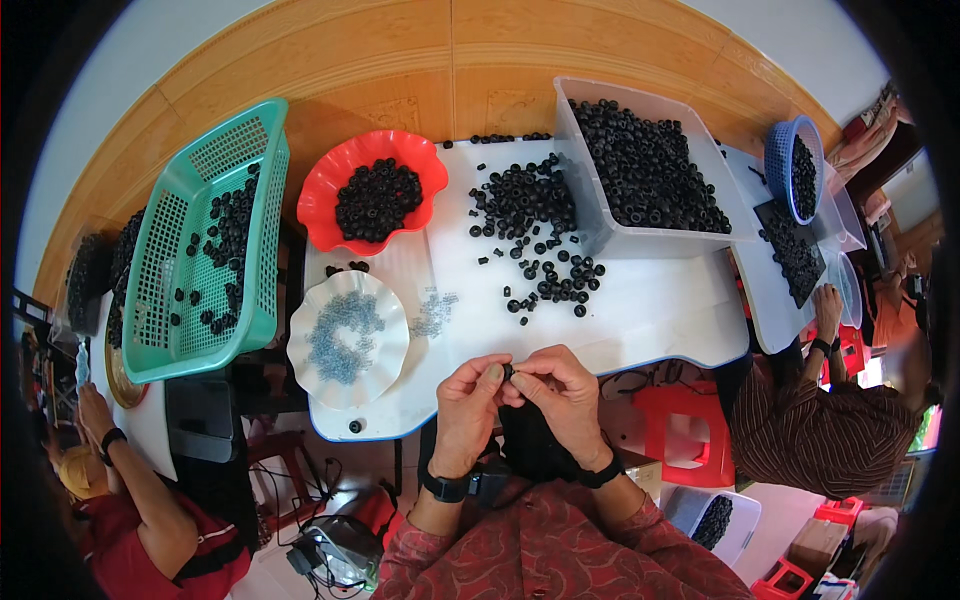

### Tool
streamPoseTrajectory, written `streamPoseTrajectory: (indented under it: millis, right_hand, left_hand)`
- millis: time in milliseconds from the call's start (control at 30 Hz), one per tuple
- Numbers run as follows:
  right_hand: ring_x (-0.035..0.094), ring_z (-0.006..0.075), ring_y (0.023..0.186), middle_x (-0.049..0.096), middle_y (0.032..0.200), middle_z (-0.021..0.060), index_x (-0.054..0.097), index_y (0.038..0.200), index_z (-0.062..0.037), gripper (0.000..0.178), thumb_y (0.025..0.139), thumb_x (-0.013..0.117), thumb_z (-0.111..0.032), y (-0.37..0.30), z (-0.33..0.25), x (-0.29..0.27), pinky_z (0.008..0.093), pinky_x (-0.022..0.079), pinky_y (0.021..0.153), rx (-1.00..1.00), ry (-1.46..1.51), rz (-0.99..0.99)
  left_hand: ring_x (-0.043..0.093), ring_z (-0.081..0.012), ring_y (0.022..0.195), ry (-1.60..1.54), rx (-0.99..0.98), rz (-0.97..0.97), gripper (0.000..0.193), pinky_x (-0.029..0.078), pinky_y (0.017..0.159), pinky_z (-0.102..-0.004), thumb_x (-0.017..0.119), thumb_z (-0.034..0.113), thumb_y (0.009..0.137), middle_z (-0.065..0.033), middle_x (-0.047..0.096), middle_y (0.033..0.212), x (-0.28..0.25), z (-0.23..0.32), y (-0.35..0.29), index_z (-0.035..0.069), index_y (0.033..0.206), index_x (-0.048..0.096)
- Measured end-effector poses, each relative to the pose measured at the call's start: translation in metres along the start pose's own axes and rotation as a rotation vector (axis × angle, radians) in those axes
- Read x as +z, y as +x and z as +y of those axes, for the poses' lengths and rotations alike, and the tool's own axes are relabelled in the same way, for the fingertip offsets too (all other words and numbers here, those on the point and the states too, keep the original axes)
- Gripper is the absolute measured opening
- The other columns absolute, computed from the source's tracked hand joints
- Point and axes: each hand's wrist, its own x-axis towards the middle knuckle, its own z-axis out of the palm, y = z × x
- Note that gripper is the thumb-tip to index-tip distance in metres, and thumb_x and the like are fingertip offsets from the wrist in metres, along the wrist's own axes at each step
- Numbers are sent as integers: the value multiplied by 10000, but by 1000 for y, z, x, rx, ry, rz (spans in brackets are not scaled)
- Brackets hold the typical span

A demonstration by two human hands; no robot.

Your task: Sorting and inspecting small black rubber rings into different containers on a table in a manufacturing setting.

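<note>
Just beyond the table's front edge, both my hands meet over a small black round part [508, 371]. The fingertips of my left hand [468, 412] pinch it from one side. From the other side, the thumb and fingers of my right hand [562, 402] close on it. My fingers cover much of the part, so its details are hidden. Ahead on the white table [650, 310] lies a loose pile of similar black parts [525, 200]. To the left, a white wavy-edged bowl [392, 352] holds small clear pieces [340, 335], with more clear pieces [433, 313] scattered beside it.
A red bowl [318, 195] and a translucent bin [600, 238] hold black parts at the back. At the left stands a green basket [215, 352]. One person [150, 510] sits left, another [830, 430] right. A red stool [685, 430] stands below the table.
</note>
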Motion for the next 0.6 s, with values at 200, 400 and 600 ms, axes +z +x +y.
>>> streamPoseTrajectory:
  millis: [200, 400, 600]
  right_hand:
    - [647, 131, 784, 566, 947, 58, 630, 922, 37, 55, 874, 642, 63, 1, -3, -3, 247, 544, 667, 65, -71, -59]
    - [652, 139, 751, 626, 859, 74, 628, 900, 41, 74, 844, 665, 73, 3, -4, -4, 257, 546, 667, 231, 93, -78]
    - [637, 131, 739, 676, 823, 98, 640, 904, 43, 79, 835, 677, 54, 5, -7, -8, 259, 527, 669, 392, 172, -64]
  left_hand:
    - [626, -121, 732, 77, -36, -21, 210, 566, 690, -275, 565, 105, 975, -70, 653, 888, -13, 1, -4, -29, 1121, 633]
    - [626, -133, 724, 97, -53, -27, 197, 543, 679, -275, 549, 89, 978, -77, 664, 889, -14, 2, -8, -33, 1107, 635]
    - [625, -136, 721, 174, -60, -49, 205, 536, 683, -269, 564, 88, 971, -80, 668, 889, -18, 3, -6, -36, 1116, 638]
